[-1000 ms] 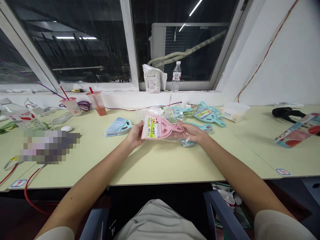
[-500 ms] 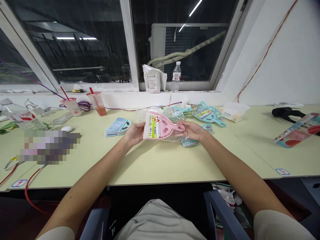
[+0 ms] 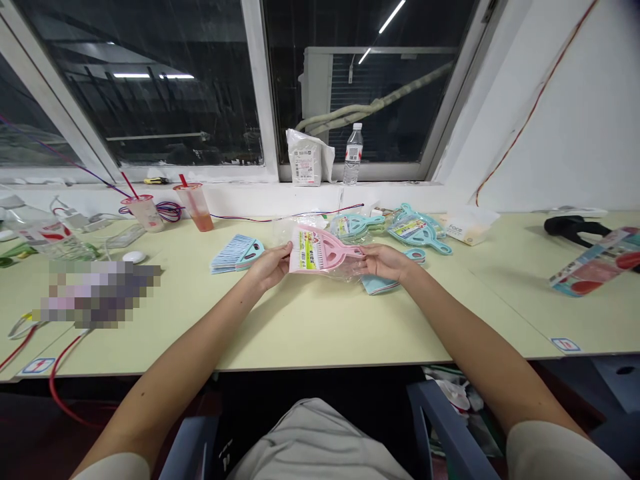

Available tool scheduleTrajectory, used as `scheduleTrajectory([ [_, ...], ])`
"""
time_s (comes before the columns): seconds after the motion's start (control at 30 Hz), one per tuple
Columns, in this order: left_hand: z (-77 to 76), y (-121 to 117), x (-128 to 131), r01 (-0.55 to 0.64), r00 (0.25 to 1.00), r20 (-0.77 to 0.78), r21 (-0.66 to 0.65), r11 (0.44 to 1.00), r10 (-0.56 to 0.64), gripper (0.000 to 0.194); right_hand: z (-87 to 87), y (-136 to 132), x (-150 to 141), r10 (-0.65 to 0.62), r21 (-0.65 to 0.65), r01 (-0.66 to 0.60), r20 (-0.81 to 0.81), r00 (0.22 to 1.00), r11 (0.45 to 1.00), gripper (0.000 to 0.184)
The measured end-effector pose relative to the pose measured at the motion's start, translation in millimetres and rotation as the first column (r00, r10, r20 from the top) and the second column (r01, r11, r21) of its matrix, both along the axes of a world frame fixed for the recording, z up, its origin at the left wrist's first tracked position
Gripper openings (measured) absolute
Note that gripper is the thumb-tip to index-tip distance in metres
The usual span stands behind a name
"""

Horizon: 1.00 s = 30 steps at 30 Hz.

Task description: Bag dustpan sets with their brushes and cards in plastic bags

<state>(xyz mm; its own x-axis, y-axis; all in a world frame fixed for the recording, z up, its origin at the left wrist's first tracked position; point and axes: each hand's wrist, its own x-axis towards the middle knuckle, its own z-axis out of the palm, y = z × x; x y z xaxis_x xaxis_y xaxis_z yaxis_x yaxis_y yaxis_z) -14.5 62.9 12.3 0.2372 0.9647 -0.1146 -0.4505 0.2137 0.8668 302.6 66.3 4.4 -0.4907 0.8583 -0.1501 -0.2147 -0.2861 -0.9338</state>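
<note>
Between my two hands is a pink mini dustpan and brush set (image 3: 327,252) in a clear plastic bag with a green and white label, held above the table. My left hand (image 3: 271,267) is closed on its wide end. My right hand (image 3: 384,261) is closed at the handle end. Left of my left hand lies a blue-bristled brush (image 3: 237,254). A blue brush (image 3: 380,285) lies partly hidden under and behind my right hand. Beyond my right hand are turquoise dustpan sets (image 3: 419,229) in clear bags, one with a label showing.
Two drink cups with straws (image 3: 195,207) stand at the back left. A water bottle (image 3: 353,155) and a white package (image 3: 305,159) are on the sill. A tissue pack (image 3: 470,224) and a colourful box (image 3: 595,261) are at the right. The table edge (image 3: 345,366) runs before me.
The pink set has tilted slightly, its handle end shifting a little left between my hands. My right hand's fingers have moved closer around the handle end. Nothing else has visibly moved.
</note>
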Motion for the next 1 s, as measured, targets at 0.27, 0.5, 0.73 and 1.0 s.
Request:
scheduleTrajectory([
  [0.27,1.0,-2,4,-0.058,0.998,-0.037,-0.014,0.998,0.058,0.023,-6.8,6,-1,-0.132,0.002,0.134,0.195,0.972,0.991,0.006],
  [0.5,-8.2,3,1,-0.027,0.995,-0.093,0.116,0.993,0.037,0.022,-0.5,6,4,-0.104,0.002,0.106,0.196,0.975,0.994,0.018],
  [0.73,-10.0,1,-1,-0.062,0.945,-0.299,0.227,0.972,0.131,0.018,2.5,5,5,-0.150,0.062,0.138,0.262,0.953,0.988,0.015],
  [1.0,0.6,-14,9,0.027,0.965,-0.261,0.169,0.985,0.018,0.033,3.8,2,-1,-0.271,0.138,0.243,0.242,0.932,0.960,0.012],
])
